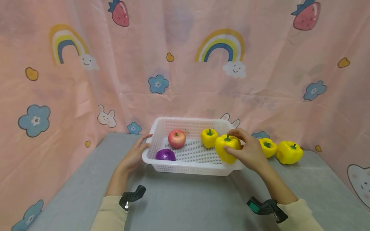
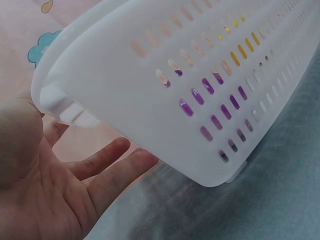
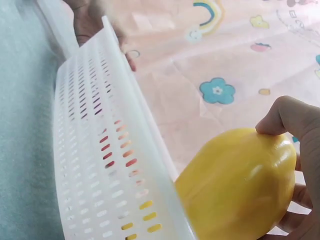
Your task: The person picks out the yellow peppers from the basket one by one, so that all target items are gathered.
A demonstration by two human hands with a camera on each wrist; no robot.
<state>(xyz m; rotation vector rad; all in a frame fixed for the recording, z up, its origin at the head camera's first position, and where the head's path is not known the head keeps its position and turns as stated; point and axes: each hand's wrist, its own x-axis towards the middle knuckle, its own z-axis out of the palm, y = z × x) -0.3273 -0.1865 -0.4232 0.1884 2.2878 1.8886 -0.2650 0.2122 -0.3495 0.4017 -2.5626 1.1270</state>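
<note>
At the left, the person's left hand (image 1: 134, 156) is holding the left end of a white basket (image 1: 190, 164); its grip is resting on the rim, with lower fingers reaching against the end wall beneath. The basket is standing on the grey bench (image 1: 185, 199), in front of a pink patterned curtain (image 1: 185, 99). Inside it, at the near left, a purple onion (image 1: 165, 154) is sitting partly behind the near rim. Just beyond and to its right, a red apple (image 1: 177, 139) is lying on the basket floor. Toward the far right inside, a yellow pepper (image 1: 209, 138) is sitting stem up. Nearer and further right, the right hand (image 1: 254, 154) is gripping a second pepper (image 1: 224, 150) between thumb and fingers at the basket's right end; whether this one is touching the basket cannot be told. Right of that hand, a third pepper (image 1: 267, 148) and a fourth pepper (image 1: 289, 152) are resting side by side on the bench.
</note>
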